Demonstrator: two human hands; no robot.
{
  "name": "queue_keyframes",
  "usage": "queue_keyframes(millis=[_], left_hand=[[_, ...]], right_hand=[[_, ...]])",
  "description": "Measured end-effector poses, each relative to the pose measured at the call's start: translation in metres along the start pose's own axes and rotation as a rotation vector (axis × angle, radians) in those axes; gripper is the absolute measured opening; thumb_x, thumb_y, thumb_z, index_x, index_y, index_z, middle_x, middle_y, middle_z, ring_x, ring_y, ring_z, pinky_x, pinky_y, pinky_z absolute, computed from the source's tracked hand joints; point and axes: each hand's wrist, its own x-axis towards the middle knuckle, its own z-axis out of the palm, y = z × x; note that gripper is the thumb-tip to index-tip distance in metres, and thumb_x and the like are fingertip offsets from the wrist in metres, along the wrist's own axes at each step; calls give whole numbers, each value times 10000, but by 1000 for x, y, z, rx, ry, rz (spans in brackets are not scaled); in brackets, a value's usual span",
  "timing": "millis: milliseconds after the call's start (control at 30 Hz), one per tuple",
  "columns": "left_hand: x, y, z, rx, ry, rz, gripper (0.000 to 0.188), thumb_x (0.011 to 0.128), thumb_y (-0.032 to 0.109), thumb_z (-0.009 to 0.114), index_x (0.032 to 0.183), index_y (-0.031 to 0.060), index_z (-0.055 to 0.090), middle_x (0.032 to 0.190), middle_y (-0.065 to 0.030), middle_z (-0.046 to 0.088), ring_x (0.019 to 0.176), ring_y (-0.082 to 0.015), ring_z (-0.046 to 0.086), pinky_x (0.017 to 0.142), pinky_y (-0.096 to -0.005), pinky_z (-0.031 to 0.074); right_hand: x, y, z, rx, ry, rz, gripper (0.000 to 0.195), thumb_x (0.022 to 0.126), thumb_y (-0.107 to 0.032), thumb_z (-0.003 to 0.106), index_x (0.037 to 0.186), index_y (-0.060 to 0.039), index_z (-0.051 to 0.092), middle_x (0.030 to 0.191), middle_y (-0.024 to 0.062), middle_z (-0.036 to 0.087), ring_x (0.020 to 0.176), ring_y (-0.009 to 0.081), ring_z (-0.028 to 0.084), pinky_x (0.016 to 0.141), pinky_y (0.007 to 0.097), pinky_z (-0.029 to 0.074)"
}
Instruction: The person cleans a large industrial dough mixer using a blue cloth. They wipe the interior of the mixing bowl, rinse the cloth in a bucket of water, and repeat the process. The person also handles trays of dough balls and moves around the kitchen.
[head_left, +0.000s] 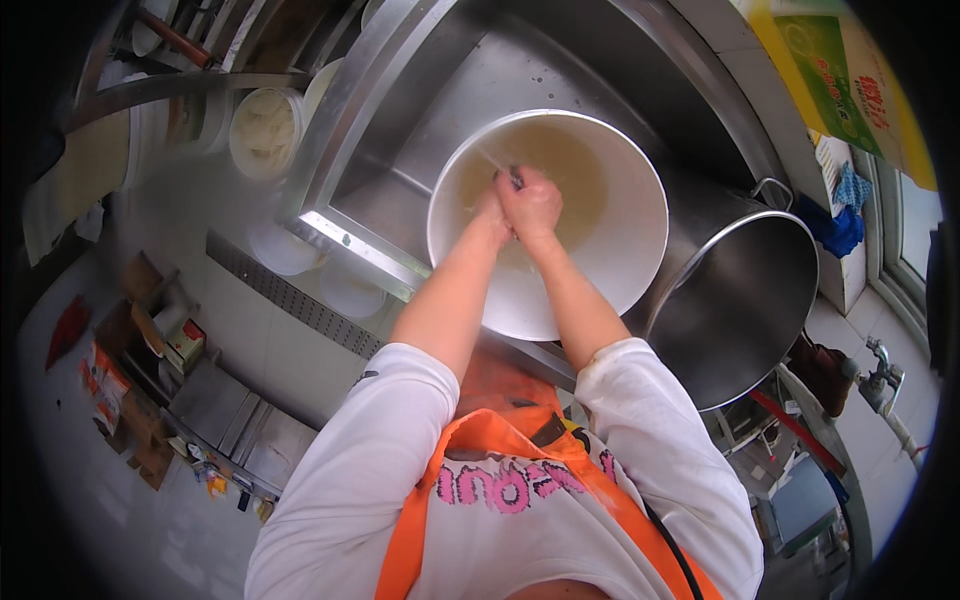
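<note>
Both my hands are together inside a large white bucket (615, 262), above shallow yellowish, cloudy liquid (581, 157). My right hand (536, 204) is curled into a fist around a small dark object (516, 177), mostly covered by the fingers. Pressed against it on the left is my left hand (491, 212); its fingers are largely hidden, so its grip cannot be made out. A thin pale streak (491, 159) runs up and left from the hands; whether it is water or part of the held object is unclear.
The bucket stands in a stainless steel sink (457, 97). To its right, a large steel pot (742, 315) lies tilted with its mouth towards me. Lidded white tubs (266, 135) stand at the left. A wall tap (881, 375) and blue cloths (832, 225) are at the far right.
</note>
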Motion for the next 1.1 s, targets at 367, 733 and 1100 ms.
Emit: queue_keyframes(millis=[367,733,1100], left_hand=[[14,-18,-14,326,654,351,528,860,350,519,1251,22,386,1191,-132,494,1079,-268,480,889,-393,400],[21,-6,-34,-180,-196,6,442,874,478,397,1092,113,517,1060,-65,568,953,-212,540,825,-382,448],[-9,1,8,270,685,118,475,852,438,507,1196,113,461,1122,-82,536,988,-233,539,814,-426,452]], right_hand=[[23,78,20,-633,-453,-137,510,768,-311,586,1226,-139,444,1267,111,445,1233,293,324,862,665,253],[-12,-33,-30,25,-434,-19,368,699,-400,614,741,-35,634,678,164,613,691,362,589,635,414,464],[57,148,31,-82,35,356,453,831,-437,473,996,-35,603,952,221,606,891,379,576,758,423,449]])
